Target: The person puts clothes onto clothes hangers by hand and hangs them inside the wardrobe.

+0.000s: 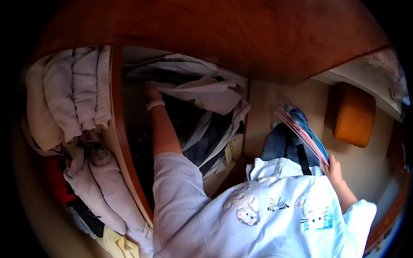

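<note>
My right hand (pixel 334 170) is closed round one end of a bundle of thin clothes hangers (pixel 303 131), pink, teal, blue and purple, held out over my legs. My left hand (pixel 150 91) reaches into an open wardrobe compartment at its upper left, close to the hanging clothes (pixel 206 92). Its fingers are lost in shadow, so any hold there is hidden. The clothes near it are pale and dark garments, bunched together, with a printed tag or patch (pixel 231 150) showing low on the right.
Folded pale textiles (pixel 77 90) fill shelves left of a wooden divider (pixel 122 129), with a yellow cloth (pixel 118 243) lower down. A brown wooden panel (pixel 206 30) spans the top. An orange-brown padded stool (pixel 355 115) stands on the floor at right.
</note>
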The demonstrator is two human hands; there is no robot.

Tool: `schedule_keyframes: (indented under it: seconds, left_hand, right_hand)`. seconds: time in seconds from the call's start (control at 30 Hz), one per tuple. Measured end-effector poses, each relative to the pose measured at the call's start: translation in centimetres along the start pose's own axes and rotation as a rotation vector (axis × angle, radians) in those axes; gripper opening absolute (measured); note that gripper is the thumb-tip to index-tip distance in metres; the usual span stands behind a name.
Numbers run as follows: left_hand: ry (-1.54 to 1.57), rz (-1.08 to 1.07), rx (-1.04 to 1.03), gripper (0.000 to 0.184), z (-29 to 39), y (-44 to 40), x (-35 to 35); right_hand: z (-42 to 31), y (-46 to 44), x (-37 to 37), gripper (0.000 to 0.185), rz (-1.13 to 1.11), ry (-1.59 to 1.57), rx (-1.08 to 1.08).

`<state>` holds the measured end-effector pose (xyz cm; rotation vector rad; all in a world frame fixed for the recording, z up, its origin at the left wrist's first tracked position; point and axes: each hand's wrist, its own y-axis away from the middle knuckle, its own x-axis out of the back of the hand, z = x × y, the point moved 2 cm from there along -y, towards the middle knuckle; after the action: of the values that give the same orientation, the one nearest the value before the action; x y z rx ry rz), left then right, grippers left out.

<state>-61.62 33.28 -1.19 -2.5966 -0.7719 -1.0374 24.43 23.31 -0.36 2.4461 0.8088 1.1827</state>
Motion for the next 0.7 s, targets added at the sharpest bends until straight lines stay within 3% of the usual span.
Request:
schedule_keyframes:
  seconds: [0.07, 0.17, 0.23, 0.33, 0.43, 0.5, 0.57, 0.63, 0.7]
  left_hand:
    - [-0.227, -0.193, -0.185, 0.034, 3.1, 5.2, 12.2]
    - [0.425, 0.069, 0.047, 0.033, -1.0, -3.5, -4.7]
    - [0.607, 0.031, 0.027, 0.034, 1.2, -2.1, 2.9]
    - [0.748, 0.012, -0.004, 0.037, 2.0, -2.6, 6.6]
    - [0.722, 0.044, -0.011, 0.039, 3.4, -2.5, 8.1]
    - [0.578, 0.07, -0.04, 0.041, 5.2, -0.6, 7.8]
    - [0.388, 0.062, -0.121, 0.043, 9.1, 3.3, 7.2]
    - [0.286, -0.022, -0.266, 0.045, 14.2, 9.8, 6.2]
    - [0.422, -0.264, -0.46, 0.047, 20.5, 19.0, 6.5]
  right_hand:
    - [2.5, 3.7, -1.2, 0.016, 0.079, -0.019, -0.075]
    - [3.3, 6.0, -2.8, 0.014, 0.205, -0.116, -0.182]
    - [3.5, 6.9, -3.3, 0.013, 0.262, -0.175, -0.217]
    - [3.4, 6.5, -3.6, 0.013, 0.31, -0.124, -0.253]
    - [3.6, 6.5, -4.1, 0.013, 0.4, -0.222, -0.257]
    - [3.3, 7.5, -4.1, 0.011, 0.532, -0.39, -0.223]
    - [2.0, 8.8, -2.0, 0.008, 0.594, -0.346, -0.214]
    - [0.3, 9.5, 1.0, 0.007, 0.742, -0.376, -0.214]
    - [0.9, 9.7, 4.3, 0.007, 0.863, -0.316, -0.147]
